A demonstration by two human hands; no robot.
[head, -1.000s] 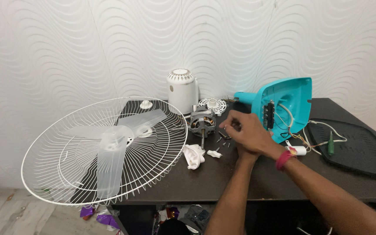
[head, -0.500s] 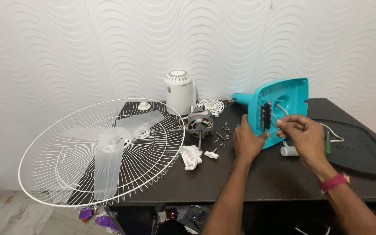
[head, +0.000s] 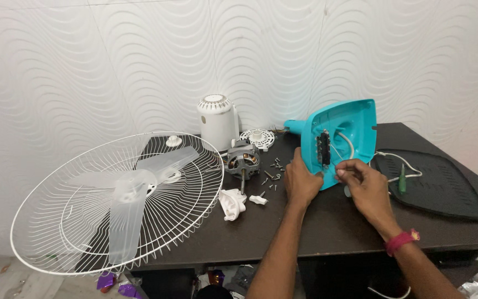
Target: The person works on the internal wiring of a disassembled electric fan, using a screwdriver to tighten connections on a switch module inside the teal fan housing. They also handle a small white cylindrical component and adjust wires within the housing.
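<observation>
Turquoise plastic is what I take as my landmark: the fan base stands tilted on the dark table, its hollow underside turned toward me, with a black switch block and white wires showing inside.

My left hand is cupped against the base's lower left edge, fingers curled onto the rim and steadying it. My right hand is at the base's lower right edge, fingertips pinched together on something small and pale there; I cannot tell whether it is a wire end or a loose part. A red band sits on that wrist.

Just left of the base lie scattered screws and, beyond them, the bare motor with its shaft pointing toward me. Behind the motor stand a white cover and a small round white grille piece. Near the motor, toward me, lie white plastic bits. Far left of the base, the wire guard hangs over the table's edge with the clear blade lying in it.

Right of the base lies a flat black plate, a green screwdriver and a white cord resting on it.
</observation>
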